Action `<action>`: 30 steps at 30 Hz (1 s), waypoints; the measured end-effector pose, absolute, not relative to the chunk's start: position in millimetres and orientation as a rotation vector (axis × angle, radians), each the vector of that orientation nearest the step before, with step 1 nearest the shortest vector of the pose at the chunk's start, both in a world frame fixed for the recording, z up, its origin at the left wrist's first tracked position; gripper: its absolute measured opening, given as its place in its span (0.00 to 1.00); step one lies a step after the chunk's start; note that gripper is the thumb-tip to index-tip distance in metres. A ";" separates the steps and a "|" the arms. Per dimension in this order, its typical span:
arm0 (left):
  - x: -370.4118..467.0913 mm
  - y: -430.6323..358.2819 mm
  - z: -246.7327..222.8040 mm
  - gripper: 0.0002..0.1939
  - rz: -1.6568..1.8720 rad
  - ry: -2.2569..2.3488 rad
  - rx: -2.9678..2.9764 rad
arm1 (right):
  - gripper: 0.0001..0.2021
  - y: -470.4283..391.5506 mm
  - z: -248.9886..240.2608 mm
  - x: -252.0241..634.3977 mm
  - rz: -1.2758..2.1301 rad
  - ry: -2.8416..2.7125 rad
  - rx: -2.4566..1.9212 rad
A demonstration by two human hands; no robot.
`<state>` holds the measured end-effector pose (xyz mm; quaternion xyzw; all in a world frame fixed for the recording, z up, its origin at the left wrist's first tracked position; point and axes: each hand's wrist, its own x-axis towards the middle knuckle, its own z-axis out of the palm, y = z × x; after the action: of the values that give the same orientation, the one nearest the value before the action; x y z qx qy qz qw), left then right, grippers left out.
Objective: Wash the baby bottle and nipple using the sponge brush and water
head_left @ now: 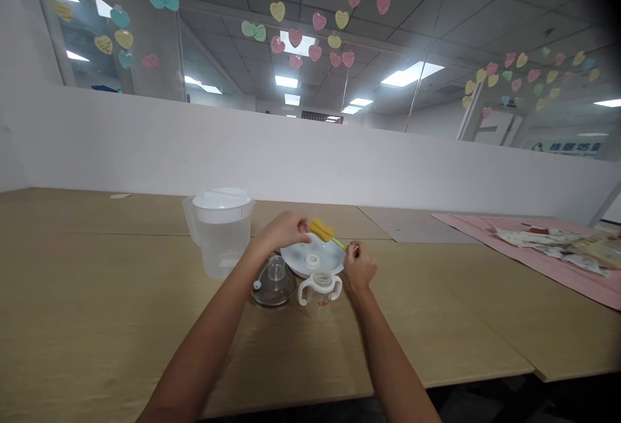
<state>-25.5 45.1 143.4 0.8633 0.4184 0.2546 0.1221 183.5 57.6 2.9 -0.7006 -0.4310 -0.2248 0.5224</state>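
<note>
A bottle brush [321,229] with a yellow sponge head and a thin green handle is tilted above a white plate [291,260]. My right hand [359,264] is closed around the end of its handle. Beside the sponge head is my left hand [288,229], its curved fingers and thumb a little apart; I see nothing held in it. A small white ring [312,260] lies on the plate. In front of the plate stands a clear baby bottle [319,300] with two white handles and an uncovered top. To its left, a clear cap [276,268] sits in a dark transparent dish [273,293].
A lidded clear plastic pitcher [224,235] stands left of my left forearm. On the right, a pink cloth [478,234] carries several packets [567,251] and a pen. A white low wall [310,158] with glass above closes off the back of the wooden table [121,319].
</note>
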 end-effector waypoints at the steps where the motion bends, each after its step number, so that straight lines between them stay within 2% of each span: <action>1: -27.2 43.3 144.2 0.09 0.653 1.367 2.583 | 0.17 57.8 2.7 183.7 -0.541 -1.032 -1.678; 4: -31.9 42.9 143.1 0.08 0.358 1.667 2.604 | 0.17 57.7 2.7 184.4 -0.542 -1.024 -1.682; 9: -35.5 48.2 133.6 0.06 -0.080 1.733 2.390 | 0.17 56.7 3.9 185.0 -0.529 -1.049 -1.706; 18: -32.2 53.8 130.3 0.07 -0.051 1.793 2.391 | 0.15 55.7 4.3 185.6 -0.484 -1.054 -1.742; 30: -26.3 55.0 123.8 0.06 -0.294 1.742 2.256 | 0.11 49.9 11.3 184.3 -0.193 -1.218 -1.859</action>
<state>-26.3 55.0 123.8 0.7798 0.6022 -0.1018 0.1375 184.3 49.9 11.3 -0.7483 -0.4904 -0.0775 0.4400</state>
